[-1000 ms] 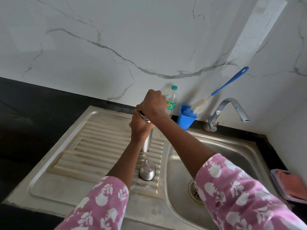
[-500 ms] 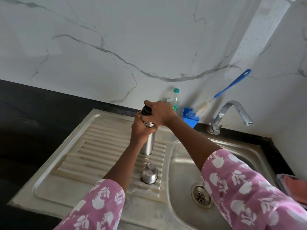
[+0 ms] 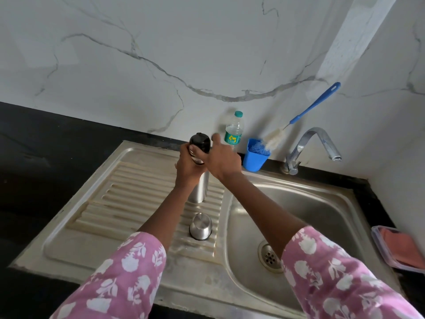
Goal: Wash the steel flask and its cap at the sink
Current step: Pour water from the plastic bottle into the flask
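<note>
While the fingers of the left hand are curled tight round the neck of the steel flask, the right hand lies against the right side of the black stopper on top. That hand is blurred, with one finger sticking up, and I cannot tell whether its fingers clasp the stopper or only touch it. The flask stands upright on the ribbed drainboard, close to the right edge where it meets the basin. The steel cap sits dome up on the same ribs, nearer the front edge and apart from the flask. Along the back edge of the black worktop, against the marble wall, stands a clear plastic bottle with a green lid. Just right of it is a blue cup holding a blue-handled bottle brush, then the tap at the basin's back edge. A lidded plastic box with something pink inside lies at the worktop's right edge.
</note>
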